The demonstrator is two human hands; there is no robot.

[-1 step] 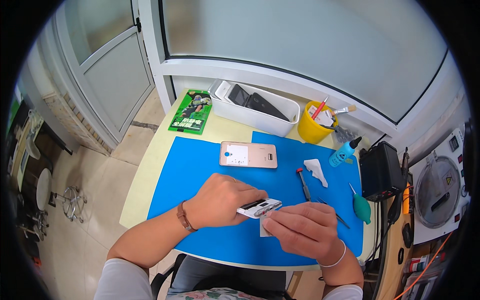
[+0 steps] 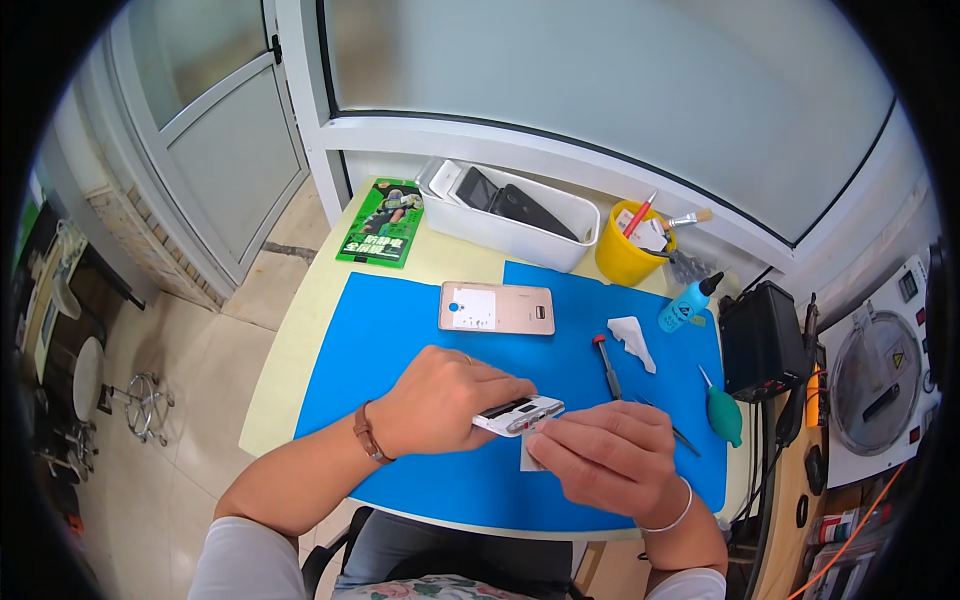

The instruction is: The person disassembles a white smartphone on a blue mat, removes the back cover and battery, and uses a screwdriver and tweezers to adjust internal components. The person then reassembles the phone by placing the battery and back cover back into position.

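Note:
My left hand [image 2: 440,400] is closed on a white phone without its back cover [image 2: 518,416], held tilted above the blue mat [image 2: 400,330]. Dark inner parts show on the phone's upper face. At the phone's right end, my right hand [image 2: 610,455] pinches a small pale flat piece [image 2: 529,463], perhaps paper or thin card. Its fingertips are beside the phone's edge, and whether they touch it I cannot tell. Farther off on the mat lies a gold phone back cover [image 2: 512,312]. A screwdriver with a red cap [image 2: 608,370] and tweezers [image 2: 684,440] lie near my right hand.
Behind the mat stand a white bin with several phones [image 2: 520,232], a yellow cup of tools [image 2: 622,262] and a green packet [image 2: 385,225]. To the right are a blue bottle [image 2: 684,306], crumpled tissue [image 2: 632,345], a green air blower [image 2: 723,415] and a black box-shaped device [image 2: 765,345].

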